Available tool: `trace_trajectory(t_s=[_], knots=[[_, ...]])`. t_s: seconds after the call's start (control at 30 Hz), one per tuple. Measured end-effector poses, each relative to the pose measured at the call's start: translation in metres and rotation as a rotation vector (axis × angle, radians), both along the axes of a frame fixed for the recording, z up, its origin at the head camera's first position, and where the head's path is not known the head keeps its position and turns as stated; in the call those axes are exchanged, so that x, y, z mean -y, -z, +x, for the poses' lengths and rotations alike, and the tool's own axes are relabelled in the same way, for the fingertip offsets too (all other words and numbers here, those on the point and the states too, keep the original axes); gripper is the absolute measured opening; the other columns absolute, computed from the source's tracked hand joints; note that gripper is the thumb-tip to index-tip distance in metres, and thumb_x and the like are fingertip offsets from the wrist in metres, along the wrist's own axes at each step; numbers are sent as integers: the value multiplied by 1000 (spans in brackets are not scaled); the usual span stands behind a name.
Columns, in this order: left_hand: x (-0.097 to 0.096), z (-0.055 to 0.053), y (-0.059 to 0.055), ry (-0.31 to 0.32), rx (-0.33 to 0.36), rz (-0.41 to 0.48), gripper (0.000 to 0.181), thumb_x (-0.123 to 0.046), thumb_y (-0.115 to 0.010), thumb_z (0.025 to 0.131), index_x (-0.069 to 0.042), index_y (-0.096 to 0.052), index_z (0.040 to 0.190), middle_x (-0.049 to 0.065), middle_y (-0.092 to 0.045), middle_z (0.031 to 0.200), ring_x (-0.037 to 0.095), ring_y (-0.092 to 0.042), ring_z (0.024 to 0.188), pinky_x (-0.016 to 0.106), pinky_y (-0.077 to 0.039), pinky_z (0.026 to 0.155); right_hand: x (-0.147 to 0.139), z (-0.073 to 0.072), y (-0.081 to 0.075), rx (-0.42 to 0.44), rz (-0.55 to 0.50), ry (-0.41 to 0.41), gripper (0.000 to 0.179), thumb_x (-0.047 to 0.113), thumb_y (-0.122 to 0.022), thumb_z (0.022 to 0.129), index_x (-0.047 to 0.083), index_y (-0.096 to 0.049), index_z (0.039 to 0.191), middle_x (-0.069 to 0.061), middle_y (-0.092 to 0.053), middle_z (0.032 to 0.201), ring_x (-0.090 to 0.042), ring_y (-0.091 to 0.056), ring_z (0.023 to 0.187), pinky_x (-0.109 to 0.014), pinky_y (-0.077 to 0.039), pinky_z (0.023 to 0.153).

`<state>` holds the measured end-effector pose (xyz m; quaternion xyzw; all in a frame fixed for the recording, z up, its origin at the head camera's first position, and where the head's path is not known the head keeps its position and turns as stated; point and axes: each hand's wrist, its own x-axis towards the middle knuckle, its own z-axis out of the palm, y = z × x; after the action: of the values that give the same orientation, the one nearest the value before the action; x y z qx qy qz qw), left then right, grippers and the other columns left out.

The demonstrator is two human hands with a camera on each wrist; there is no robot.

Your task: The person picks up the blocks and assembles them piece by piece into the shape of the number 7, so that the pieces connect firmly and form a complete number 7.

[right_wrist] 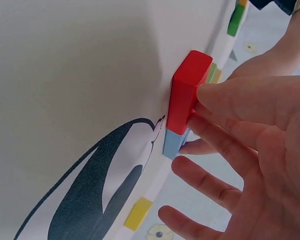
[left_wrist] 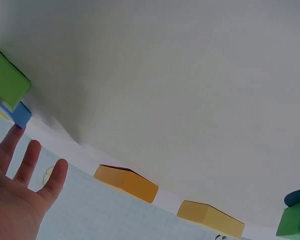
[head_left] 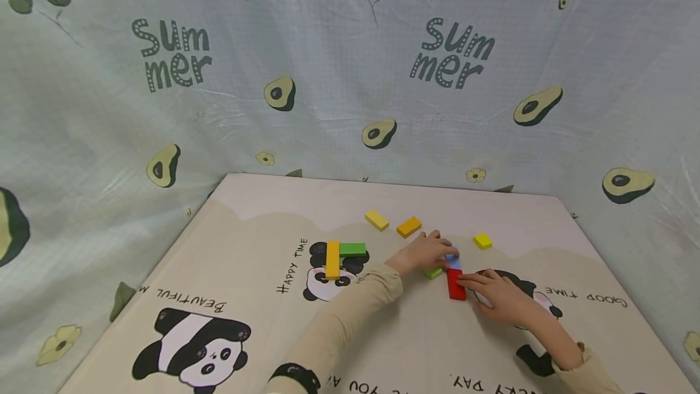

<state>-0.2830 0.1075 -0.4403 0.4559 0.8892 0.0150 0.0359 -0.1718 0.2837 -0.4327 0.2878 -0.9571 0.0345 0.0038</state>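
Note:
A red block [head_left: 456, 284] lies lengthwise on the panda-print cloth, its far end against a blue block [head_left: 452, 260]. The left hand [head_left: 423, 253] reaches over from the left and pinches the blue block between thumb and a finger, the other fingers spread. Beneath that hand is a light green block [head_left: 434, 273], partly covered in the head view but plain in the left wrist view [left_wrist: 9, 80]. From the right, the right hand [head_left: 503, 298] touches the red block [right_wrist: 185, 95] with thumb and index fingertips, its fingers fairly straight.
Behind the hands lie a pale yellow block [head_left: 377, 220], an orange block [head_left: 409, 227] and a bright yellow block [head_left: 482, 241]. To the left, a yellow-orange block [head_left: 332, 260] sits beside a green block [head_left: 352, 250]. An avocado-print curtain [head_left: 328, 47] hangs beyond the table.

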Motion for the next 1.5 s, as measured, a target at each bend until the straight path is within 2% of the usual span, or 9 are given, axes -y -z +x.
trace_trajectory(t_s=[0.3, 0.5, 0.63, 0.9, 1.13, 1.5], knots=[[-1, 3, -1, -11, -12, -24, 37, -40, -50, 87, -32, -51, 124, -7, -47, 133, 13, -40, 110, 35, -38, 93, 1, -1, 2, 10, 0, 7, 41, 16, -65, 78, 12, -57, 117, -5, -54, 123, -24, -48, 98, -51, -43, 77], [-1, 6, -2, -6, -81, -63, 39, -44, -48, 87, -34, -50, 125, -8, -43, 133, 14, -37, 115, 33, -39, 91, 0, -3, 0, -1, -15, -12, 37, 16, -65, 78, 11, -59, 114, -7, -54, 122, -25, -47, 100, -52, -44, 77], [1, 6, -1, 3, -114, -53, 39, -45, -48, 87, -33, -50, 124, -9, -45, 130, 12, -38, 112, 31, -40, 88, -2, -5, -2, -21, -28, -28, 36, 17, -66, 77, 13, -59, 112, -10, -53, 124, -29, -47, 104, -53, -44, 77], [4, 6, -2, 26, -69, 1, 41, -48, -53, 84, -28, -54, 120, -9, -49, 129, 12, -41, 113, 38, -37, 92, -5, -8, 0, 52, -82, -27, 33, 16, -65, 79, 14, -59, 111, -12, -49, 129, -32, -43, 111, -55, -42, 81], [6, 6, 2, 13, -38, 19, 42, -46, -53, 84, -27, -53, 122, -9, -48, 130, 11, -39, 114, 45, -35, 97, -7, -12, 4, 32, -87, -57, 32, 16, -66, 77, 14, -59, 109, -12, -49, 129, -30, -42, 111, -51, -44, 81], [12, 13, 1, 26, -102, -22, 43, -49, -48, 86, -32, -50, 126, -9, -45, 127, 14, -36, 113, 40, -35, 94, -6, -18, 3, 66, -75, -70, 24, 15, -62, 80, 13, -61, 104, -14, -51, 127, -29, -47, 104, -45, -47, 77]])
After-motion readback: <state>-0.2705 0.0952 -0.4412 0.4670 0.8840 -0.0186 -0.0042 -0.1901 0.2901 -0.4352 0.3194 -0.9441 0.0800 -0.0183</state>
